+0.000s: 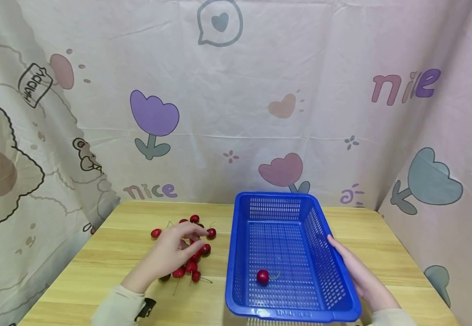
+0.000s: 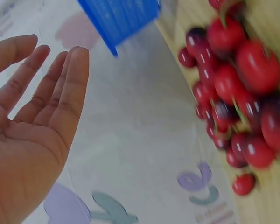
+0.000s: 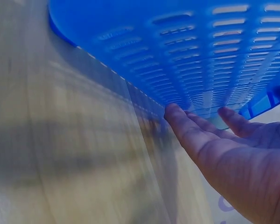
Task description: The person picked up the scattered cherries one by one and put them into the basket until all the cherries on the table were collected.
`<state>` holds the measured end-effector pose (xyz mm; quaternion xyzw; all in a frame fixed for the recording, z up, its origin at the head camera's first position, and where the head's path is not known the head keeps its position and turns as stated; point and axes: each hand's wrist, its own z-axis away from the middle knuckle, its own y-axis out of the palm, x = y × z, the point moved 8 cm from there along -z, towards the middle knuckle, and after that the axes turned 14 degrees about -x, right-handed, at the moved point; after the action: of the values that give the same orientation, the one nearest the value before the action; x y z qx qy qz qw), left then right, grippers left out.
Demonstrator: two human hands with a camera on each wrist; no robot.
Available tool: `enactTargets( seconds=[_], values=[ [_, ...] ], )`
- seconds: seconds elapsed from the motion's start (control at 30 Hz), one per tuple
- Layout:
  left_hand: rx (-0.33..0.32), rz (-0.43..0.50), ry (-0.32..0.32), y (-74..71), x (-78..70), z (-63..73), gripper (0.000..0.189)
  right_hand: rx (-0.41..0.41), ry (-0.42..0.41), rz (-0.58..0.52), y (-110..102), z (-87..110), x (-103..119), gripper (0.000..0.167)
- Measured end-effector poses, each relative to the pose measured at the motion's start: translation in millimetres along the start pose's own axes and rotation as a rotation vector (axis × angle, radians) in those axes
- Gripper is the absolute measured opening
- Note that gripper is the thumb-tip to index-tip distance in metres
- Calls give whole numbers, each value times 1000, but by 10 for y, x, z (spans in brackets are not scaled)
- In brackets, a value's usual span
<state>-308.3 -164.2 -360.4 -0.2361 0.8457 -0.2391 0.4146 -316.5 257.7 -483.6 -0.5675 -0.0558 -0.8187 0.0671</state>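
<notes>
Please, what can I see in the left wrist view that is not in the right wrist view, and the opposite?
Only the left wrist view shows the left hand, holding nothing, and the cherries on the table. Only the right wrist view shows the right hand, at the slotted side of the blue basket. Both share part of the basket, the table and the patterned cloth.

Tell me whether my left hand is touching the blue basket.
Apart. The head view shows it: a strip of wooden table lies between the left hand and the blue basket.
</notes>
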Motion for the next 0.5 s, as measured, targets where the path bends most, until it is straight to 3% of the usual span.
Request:
enactTargets(
  seconds=[0.2, 0.5],
  values=[
    [-62, -79, -75, -292, 317, 7, 20, 16, 4, -9, 11, 7, -1, 94],
    [-103, -149, -118, -587, 595, -38, 17, 25, 18, -18, 11, 9, -17, 94]
  ],
)
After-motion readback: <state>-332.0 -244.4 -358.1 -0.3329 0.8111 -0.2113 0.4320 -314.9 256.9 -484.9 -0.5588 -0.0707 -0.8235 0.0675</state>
